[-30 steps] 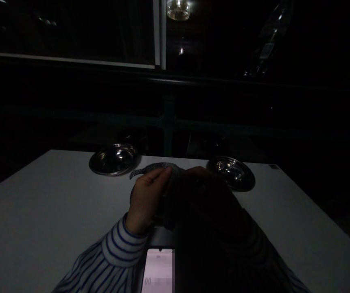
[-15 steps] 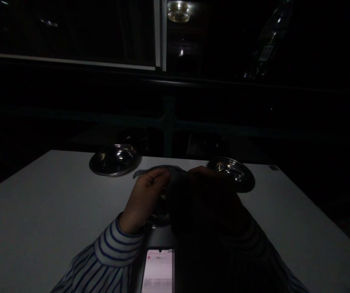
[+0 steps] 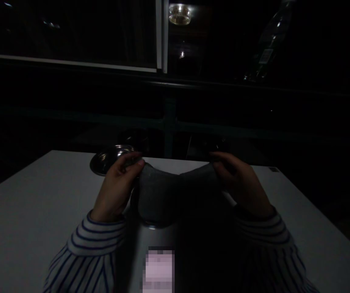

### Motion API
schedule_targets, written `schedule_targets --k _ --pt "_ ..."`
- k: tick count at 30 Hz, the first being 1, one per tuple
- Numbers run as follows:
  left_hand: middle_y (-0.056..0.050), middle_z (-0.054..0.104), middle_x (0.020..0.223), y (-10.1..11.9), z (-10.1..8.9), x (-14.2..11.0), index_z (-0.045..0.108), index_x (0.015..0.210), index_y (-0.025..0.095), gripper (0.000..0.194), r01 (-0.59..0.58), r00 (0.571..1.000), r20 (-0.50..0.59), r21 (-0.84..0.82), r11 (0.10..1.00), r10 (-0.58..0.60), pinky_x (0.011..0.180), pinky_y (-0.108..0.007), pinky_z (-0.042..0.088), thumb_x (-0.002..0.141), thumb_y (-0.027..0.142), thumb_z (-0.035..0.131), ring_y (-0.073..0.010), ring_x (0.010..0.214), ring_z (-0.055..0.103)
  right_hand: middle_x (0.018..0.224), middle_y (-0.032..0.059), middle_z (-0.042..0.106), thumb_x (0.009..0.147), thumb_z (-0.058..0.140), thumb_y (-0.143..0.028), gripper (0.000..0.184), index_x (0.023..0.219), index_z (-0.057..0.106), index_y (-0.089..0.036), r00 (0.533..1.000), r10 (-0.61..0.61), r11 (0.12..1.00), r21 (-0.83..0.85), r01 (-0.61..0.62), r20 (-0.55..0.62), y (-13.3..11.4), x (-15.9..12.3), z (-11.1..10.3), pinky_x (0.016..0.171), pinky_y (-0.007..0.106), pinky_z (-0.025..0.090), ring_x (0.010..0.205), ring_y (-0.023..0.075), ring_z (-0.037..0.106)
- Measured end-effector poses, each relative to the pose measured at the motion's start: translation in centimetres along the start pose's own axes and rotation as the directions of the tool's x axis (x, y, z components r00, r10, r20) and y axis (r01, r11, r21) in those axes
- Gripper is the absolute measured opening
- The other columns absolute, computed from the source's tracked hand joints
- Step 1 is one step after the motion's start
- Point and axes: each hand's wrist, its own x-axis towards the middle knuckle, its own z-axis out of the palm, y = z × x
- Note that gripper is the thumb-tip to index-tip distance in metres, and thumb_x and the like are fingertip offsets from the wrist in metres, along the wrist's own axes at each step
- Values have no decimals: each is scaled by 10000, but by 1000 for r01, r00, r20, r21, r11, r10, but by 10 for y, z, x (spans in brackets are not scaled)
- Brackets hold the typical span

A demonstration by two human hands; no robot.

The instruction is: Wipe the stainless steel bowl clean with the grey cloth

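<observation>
A thin, dark grey cloth (image 3: 159, 189) hangs stretched between my two hands above the table, its top edge sagging in the middle. My left hand (image 3: 114, 185) pinches its upper left corner between thumb and fingers. At the upper right, my right hand (image 3: 239, 181) grips the other corner, partly in shadow. Behind and below the cloth sits a round shiny metal dish (image 3: 153, 226); mostly just its near rim shows. The cloth's lower right part is lost in darkness.
Another shiny metal dish (image 3: 101, 162) stands at the white table's (image 3: 34, 203) far left edge, partly behind my left hand. A phone (image 3: 159, 270) with a lit screen lies at the near side. Beyond are a dark railing (image 3: 175, 83) and a clear bottle (image 3: 268, 49).
My hands have moved apart, spreading the previously bunched cloth between them. The metal dish at the far right is now hidden behind my right hand.
</observation>
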Motion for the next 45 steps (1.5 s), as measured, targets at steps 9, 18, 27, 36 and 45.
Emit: schedule_targets --k 9,18,27,36,45 --pt "-33 707 1012 6 -19 3 654 1092 213 474 -117 983 177 409 905 47 843 -285 478 639 327 732 -201 967 621 930 45 692 766 565 -337 329 1053 666 -212 999 40 999 6 -40 31 16 4 -11 771 341 487 827 195 637" --pt "-63 723 889 8 -20 8 734 815 186 214 -222 975 141 567 793 173 862 -318 443 670 332 676 -244 900 627 922 63 677 798 515 -330 270 974 658 -184 996 83 982 -166 -88 -41 25 7 -18 803 383 458 879 224 619" --pt "4 617 670 3 -21 9 641 676 178 129 -91 988 143 240 966 58 662 -237 434 687 306 640 -152 693 573 905 35 647 783 515 -354 182 842 592 -200 996 85 993 -83 -84 3 25 6 -20 685 310 458 806 183 605" --pt "39 570 583 -8 3 1 584 755 157 246 71 992 96 165 984 -87 489 -188 383 706 387 659 -97 537 518 647 -2 607 743 558 -372 206 822 588 -184 980 177 983 60 -172 -94 6 6 -2 503 242 403 596 149 576" --pt "41 563 602 -10 33 -23 569 698 177 189 302 908 345 -146 942 -238 489 -182 425 713 342 660 -76 510 520 1015 59 663 902 456 -338 216 1022 586 -215 934 -340 940 77 332 114 -30 -20 50 773 292 506 929 172 623"
